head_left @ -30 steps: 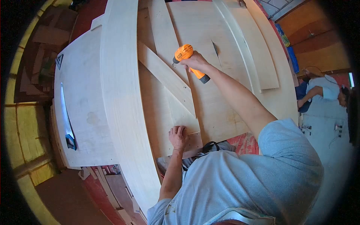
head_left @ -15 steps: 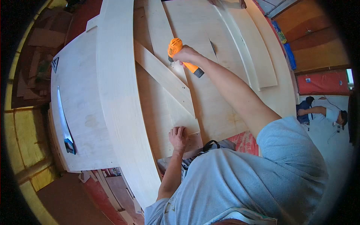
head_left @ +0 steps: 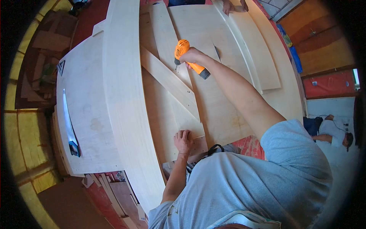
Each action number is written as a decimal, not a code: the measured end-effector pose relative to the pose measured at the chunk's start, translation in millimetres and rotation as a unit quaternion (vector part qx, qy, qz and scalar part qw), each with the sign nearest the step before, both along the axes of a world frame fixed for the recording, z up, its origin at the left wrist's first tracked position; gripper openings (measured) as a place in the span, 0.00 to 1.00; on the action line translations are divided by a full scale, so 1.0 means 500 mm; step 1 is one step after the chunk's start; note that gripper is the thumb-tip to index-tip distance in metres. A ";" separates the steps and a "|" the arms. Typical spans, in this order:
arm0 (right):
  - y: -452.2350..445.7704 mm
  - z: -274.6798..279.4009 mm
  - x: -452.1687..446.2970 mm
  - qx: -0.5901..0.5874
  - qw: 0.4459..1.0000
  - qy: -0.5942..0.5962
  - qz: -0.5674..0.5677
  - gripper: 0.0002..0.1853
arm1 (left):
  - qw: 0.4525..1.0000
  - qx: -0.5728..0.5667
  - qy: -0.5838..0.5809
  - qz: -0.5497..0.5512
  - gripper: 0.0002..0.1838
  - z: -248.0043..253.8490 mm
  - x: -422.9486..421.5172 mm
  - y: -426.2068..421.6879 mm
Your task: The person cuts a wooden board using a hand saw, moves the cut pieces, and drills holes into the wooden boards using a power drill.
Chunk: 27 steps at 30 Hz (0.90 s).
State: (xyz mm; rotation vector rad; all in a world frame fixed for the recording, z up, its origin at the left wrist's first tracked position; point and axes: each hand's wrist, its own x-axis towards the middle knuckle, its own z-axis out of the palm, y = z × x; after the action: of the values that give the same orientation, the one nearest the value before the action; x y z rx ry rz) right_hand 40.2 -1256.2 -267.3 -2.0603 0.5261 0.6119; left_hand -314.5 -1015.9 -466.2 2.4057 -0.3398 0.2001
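Note:
My right hand (head_left: 192, 56) grips an orange cordless drill (head_left: 182, 48), its thin bit pointing down at the end of a diagonal wooden strip (head_left: 167, 78). Whether the tip touches the wood I cannot tell. That strip lies over a long pale board (head_left: 163, 23), with dark screw spots near its lower end. Lower down, my left hand (head_left: 183, 142) rests on the wood, fingers curled in; what they hold, if anything, is hidden.
A wide plank (head_left: 124, 95) runs along the left side. Beyond it a handsaw (head_left: 69, 122) and a small black triangular square (head_left: 60, 67) lie on a panel. Another person's hands (head_left: 228, 7) touch a board (head_left: 253, 49) at the top right. A further person (head_left: 335, 131) is at far right.
The drill's bit now shows below the chuck, and the light patch on the wood has faded. The view has shifted slightly. More of the other person's hands shows at the top.

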 end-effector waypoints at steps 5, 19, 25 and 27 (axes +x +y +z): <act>0.006 0.023 -0.014 0.005 1.000 -0.006 0.003 0.16 | 1.000 0.013 0.016 -0.002 0.10 -0.012 -0.007 -0.001; 0.000 0.032 0.006 -0.002 0.999 -0.013 0.050 0.16 | 0.994 -0.058 0.073 -0.062 0.23 0.051 0.048 0.057; -0.011 0.020 0.001 0.025 0.998 -0.019 0.059 0.17 | 0.998 -0.025 0.040 0.037 0.19 0.023 0.213 0.044; -0.018 0.007 0.011 0.016 0.996 -0.014 0.082 0.17 | 0.999 0.000 0.003 0.048 0.20 -0.008 0.269 0.032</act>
State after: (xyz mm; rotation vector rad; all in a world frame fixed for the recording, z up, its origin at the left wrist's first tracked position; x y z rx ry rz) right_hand 45.9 -1265.1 -263.7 -2.0920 0.3309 0.6826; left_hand -179.7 -999.8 -470.3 2.4235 -0.2203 0.2361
